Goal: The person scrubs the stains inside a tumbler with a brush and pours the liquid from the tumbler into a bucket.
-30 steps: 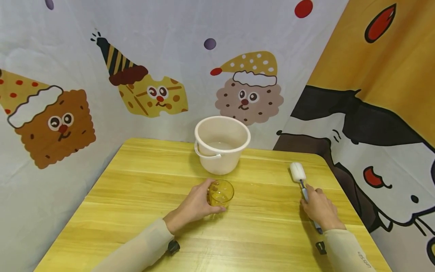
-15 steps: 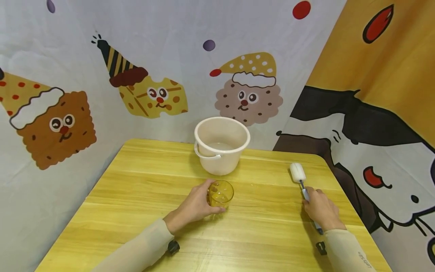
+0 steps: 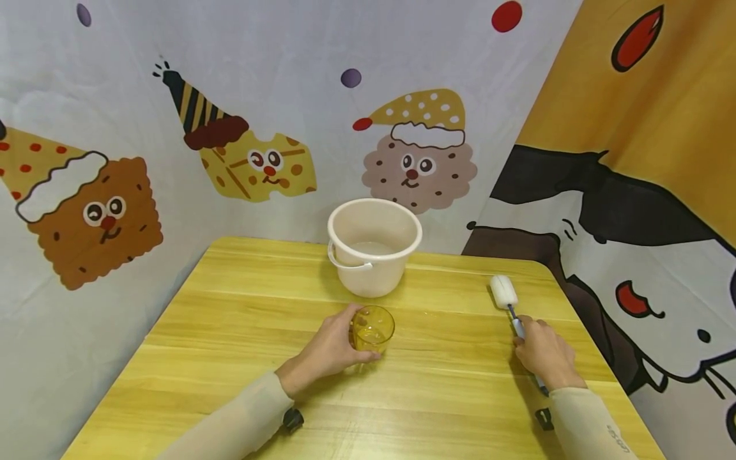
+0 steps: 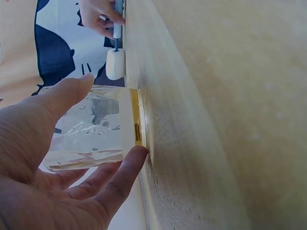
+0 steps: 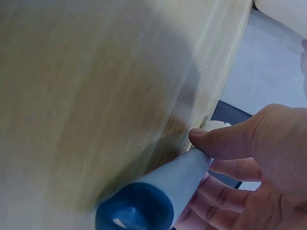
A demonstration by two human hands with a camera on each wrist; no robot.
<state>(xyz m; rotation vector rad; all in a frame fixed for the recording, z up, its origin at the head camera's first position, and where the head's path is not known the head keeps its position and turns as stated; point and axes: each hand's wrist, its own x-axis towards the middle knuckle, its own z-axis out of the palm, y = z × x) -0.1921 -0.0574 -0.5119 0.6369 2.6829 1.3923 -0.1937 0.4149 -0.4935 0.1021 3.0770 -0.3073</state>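
Note:
In the head view, my left hand (image 3: 328, 348) holds a transparent amber glass cup (image 3: 374, 329) with thumb and fingers around its side. The cup stands upright on the table; the left wrist view shows its base at the wooden surface, with water drops on the clear wall (image 4: 91, 127). Over on the right, my right hand (image 3: 546, 351) grips the pale blue handle of a sponge cup brush (image 3: 503, 292), its white head pointing away from me. The right wrist view shows the dark blue handle end (image 5: 134, 208) close up, with thumb and fingers around the grip.
Behind the cup stands a cream-coloured bucket (image 3: 374, 271), its handle lowered to the left. All of it sits on a yellow wood-grain table (image 3: 241, 300), backed by a printed cloth (image 3: 276, 70) with cartoon figures.
My right hand has shifted very slightly to the right on the brush handle. The left hand and cup stay in place; the head view has drifted a little.

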